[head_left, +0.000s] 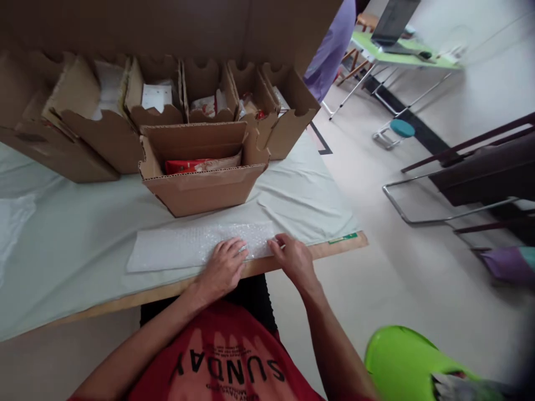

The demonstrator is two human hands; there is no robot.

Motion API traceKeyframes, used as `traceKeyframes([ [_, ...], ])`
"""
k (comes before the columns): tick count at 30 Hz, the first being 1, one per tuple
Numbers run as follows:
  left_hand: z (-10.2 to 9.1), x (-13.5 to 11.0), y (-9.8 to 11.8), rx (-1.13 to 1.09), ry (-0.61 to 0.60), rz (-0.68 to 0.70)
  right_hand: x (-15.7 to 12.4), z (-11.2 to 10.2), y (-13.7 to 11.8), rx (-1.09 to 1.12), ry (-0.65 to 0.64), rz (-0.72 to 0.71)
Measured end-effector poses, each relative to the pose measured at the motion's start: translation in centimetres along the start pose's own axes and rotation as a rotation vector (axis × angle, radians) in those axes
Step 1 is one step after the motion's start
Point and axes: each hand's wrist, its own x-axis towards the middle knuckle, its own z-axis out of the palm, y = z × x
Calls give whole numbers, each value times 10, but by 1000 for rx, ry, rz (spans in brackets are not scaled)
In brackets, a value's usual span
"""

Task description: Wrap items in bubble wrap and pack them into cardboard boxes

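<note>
In the head view, we see a flat strip of bubble wrap [175, 248] lying along the near edge of the table, just in front of an open cardboard bin [204, 192]. Our left hand [225, 262] rests palm down on the wrap right of its middle, fingers side by side and slightly bent; we cannot tell whether the thumb catches the near edge. Our right hand [295, 259] is at the strip's right end, thumb and forefinger drawn close together there — whether film is pinched between them, we cannot tell.

The bin holds a red packet [181, 166] and stands on the pale green cloth [83, 223] that covers the table. Behind it we see a row of similar cardboard bins, one with a white box [156, 97] inside, under a large brown cardboard panel [167, 28]. At the cloth's left edge lies a piece of clear plastic [14, 223].

To the right, beyond the table, we make out a laptop [393, 25] on a green folding table [434, 61], a teal-topped stool [402, 128] and, at lower right — partly out of view — a bright green plastic object [401, 356].
</note>
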Motion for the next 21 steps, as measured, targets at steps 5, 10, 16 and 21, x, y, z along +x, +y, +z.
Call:
traceKeyframes([
  [5,2,-1,-5,-34,36,12,7,21,-1,397,-20,84],
  [10,2,4,-3,-51,26,-2,5,26,0,705,-1,-8],
  [16,-5,9,-8,-206,105,8,-7,21,-37,652,43,-177],
  [21,-22,-10,-17,-349,403,-128,-7,22,-75,479,-7,-266],
])
